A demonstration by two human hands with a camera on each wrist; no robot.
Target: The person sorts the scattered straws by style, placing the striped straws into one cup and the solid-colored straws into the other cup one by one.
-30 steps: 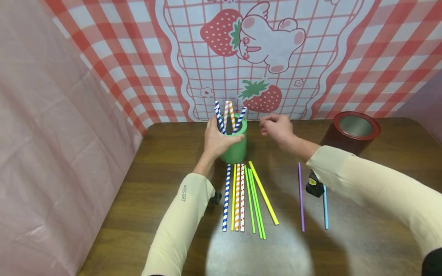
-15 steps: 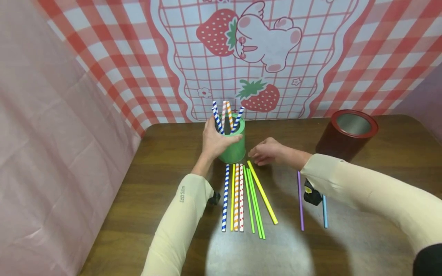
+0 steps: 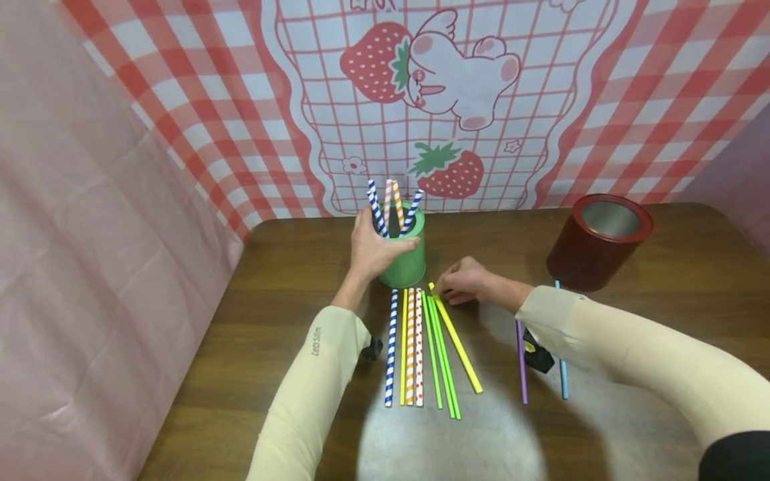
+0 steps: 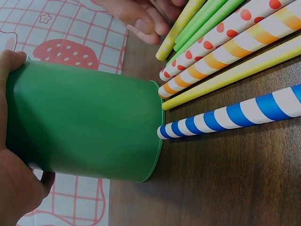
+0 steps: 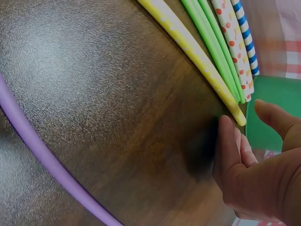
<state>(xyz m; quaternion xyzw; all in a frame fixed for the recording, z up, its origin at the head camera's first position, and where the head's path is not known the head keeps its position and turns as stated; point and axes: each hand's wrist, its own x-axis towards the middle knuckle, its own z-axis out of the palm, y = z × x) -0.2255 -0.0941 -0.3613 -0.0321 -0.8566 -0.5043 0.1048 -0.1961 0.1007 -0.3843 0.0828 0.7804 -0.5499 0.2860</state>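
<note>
My left hand (image 3: 374, 248) grips the green can (image 3: 403, 270) near its top, thumb and fingers round the wall. Blue-striped, pink-striped and orange-striped paper straws (image 3: 398, 200) stand in the can. My right hand (image 3: 468, 280) is low over the table at the far end of a yellow dotted straw (image 3: 462, 344). In the right wrist view, its thumb and fingers are spread apart about that straw's tip. To the left lie several green straws (image 3: 446, 361), a red-dotted straw (image 3: 419, 347), an orange-striped straw (image 3: 411, 347), a thin yellow straw (image 3: 404, 347) and a blue-striped straw (image 3: 391, 347).
A dark red can (image 3: 586, 254) stands at the back right. A purple straw (image 3: 522, 374) and a blue straw (image 3: 563, 381) lie under the right forearm. A checked strawberry cloth (image 3: 457, 80) hangs behind the wooden table (image 3: 265, 294), and a pink cloth (image 3: 108, 267) on the left.
My right hand has come down and toward me from beside the can's rim to the yellow dotted straw's far end. My left hand has kept its hold on the green can.
</note>
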